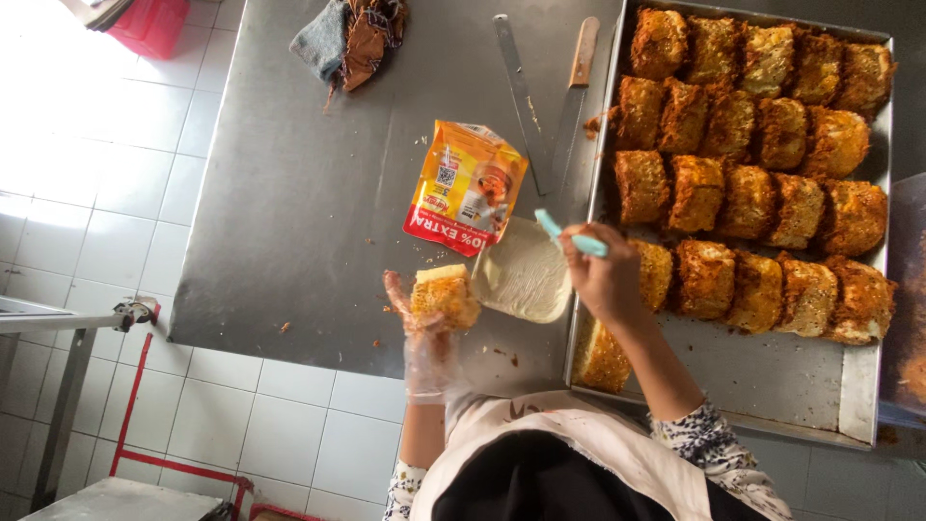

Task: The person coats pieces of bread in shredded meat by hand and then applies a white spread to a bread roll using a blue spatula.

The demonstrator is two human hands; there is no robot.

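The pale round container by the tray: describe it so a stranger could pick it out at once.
Start at the large metal baking tray of crumb-coated cake blocks on the steel table. Just off its left edge, below the orange foil pouch, lies the pale round container. It alone is smooth, cream-white and crumb-free.

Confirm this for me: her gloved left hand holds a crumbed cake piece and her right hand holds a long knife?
Not quite. The head view shows the right hand holding a small teal spatula, not a knife. The gloved left hand does hold the crumbed cake piece.
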